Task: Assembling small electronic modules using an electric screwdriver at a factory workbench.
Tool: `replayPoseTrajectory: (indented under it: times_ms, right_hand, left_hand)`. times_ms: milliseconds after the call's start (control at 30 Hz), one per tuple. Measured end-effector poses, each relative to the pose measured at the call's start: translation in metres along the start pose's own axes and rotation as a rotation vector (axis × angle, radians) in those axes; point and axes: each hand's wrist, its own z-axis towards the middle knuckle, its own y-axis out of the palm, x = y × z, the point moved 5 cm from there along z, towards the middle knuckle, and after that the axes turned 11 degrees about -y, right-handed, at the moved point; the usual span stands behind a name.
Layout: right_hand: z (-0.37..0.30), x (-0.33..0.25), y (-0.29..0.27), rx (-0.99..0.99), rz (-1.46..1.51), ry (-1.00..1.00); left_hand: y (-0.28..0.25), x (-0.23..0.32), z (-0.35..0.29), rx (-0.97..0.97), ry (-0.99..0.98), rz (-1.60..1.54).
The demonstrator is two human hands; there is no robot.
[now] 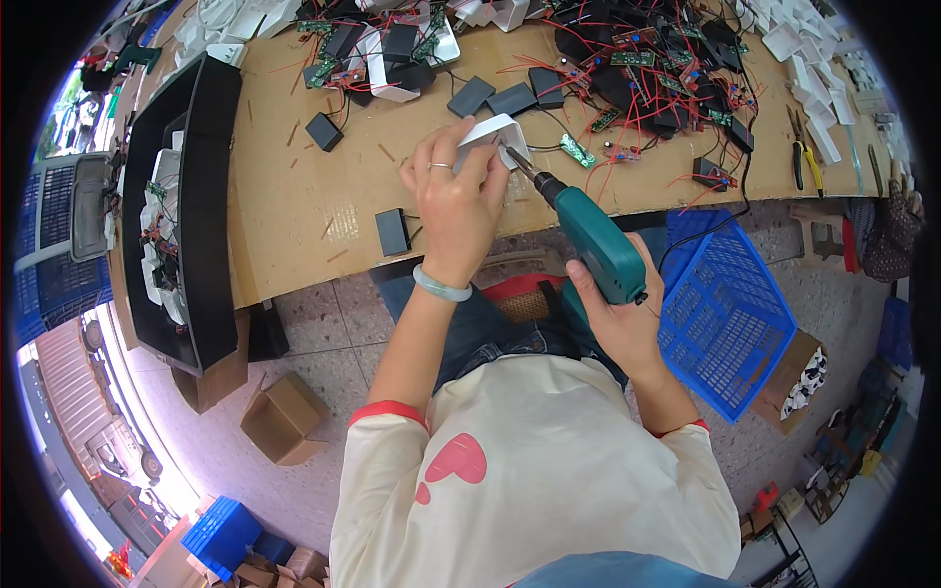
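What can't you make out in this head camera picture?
In the head view:
White casing, inside: partly hidden by left grip.
Green drill, handle: mostly hidden by its body and right grip.
Any screw at its tip: too small to tell.
Heaped white parts: cut off by upper edge.

A brown tabletop [284, 196] stretches beyond the left hand [456, 191] and right hand [622, 323]. A black box [392, 232] lies near its edge, just left of the left wrist; a second box [323, 131] sits farther left. Beyond the right hand spreads a wire pile [667, 118], with pliers [813, 165] farther right. At far left, a black tray [208, 216] seems to rest on it, though the lens bends things there.
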Motion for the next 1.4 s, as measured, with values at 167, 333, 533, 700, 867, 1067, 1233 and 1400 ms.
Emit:
replayPoseTrajectory:
  times_ms: [167,333,533,700,867,1067,1233,1400]
  right_hand:
    - [-0.001,-0.006,-0.007,0.038,-0.004,0.036]
    - [-0.005,-0.013,-0.015,0.052,-0.002,-0.004]
    - [-0.010,-0.011,-0.018,0.066,0.036,0.044]
    - [-0.011,-0.012,-0.018,0.079,0.085,0.062]
    - [-0.013,-0.011,-0.018,0.086,0.126,0.134]
    - [-0.015,-0.010,-0.019,0.085,0.091,0.121]
    - [-0.017,-0.007,-0.018,0.112,0.107,0.137]
    - [-0.020,-0.003,-0.018,0.130,0.137,0.176]
  left_hand:
    - [0.000,-0.002,0.000,-0.004,-0.010,-0.013]
    - [-0.001,-0.004,0.003,-0.029,-0.050,-0.033]
    - [0.000,-0.005,0.005,-0.027,-0.058,-0.044]
    - [0.002,-0.012,0.008,-0.047,-0.106,-0.128]
    - [0.003,-0.016,0.009,-0.074,-0.152,-0.188]
    - [0.003,-0.016,0.008,-0.067,-0.167,-0.185]
    - [0.006,-0.018,0.008,-0.045,-0.190,-0.190]
    - [0.009,-0.019,0.010,-0.041,-0.201,-0.199]
